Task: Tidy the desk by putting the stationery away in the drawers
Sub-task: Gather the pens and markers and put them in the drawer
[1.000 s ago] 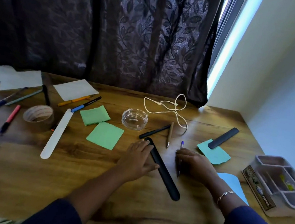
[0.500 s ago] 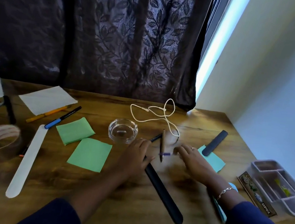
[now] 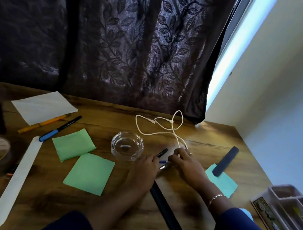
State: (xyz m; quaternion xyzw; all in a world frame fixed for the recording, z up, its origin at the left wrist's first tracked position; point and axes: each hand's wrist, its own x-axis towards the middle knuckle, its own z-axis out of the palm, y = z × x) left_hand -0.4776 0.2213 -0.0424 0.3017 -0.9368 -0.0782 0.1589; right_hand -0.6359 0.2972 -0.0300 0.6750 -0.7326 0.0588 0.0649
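Black pen (image 3: 162, 152) and blue pen (image 3: 164, 162) lay just right of the glass dish (image 3: 127, 146), black one slanting away from it, left hand (image 3: 144, 169) and right hand (image 3: 188, 166) either side; fingers curled at them, couldn't tell if clamped

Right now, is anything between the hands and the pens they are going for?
Nothing visible. The left hand and right hand meet at the black pen and blue pen, right of the glass dish. The white cable ends by the right hand's fingers, not across the pens.
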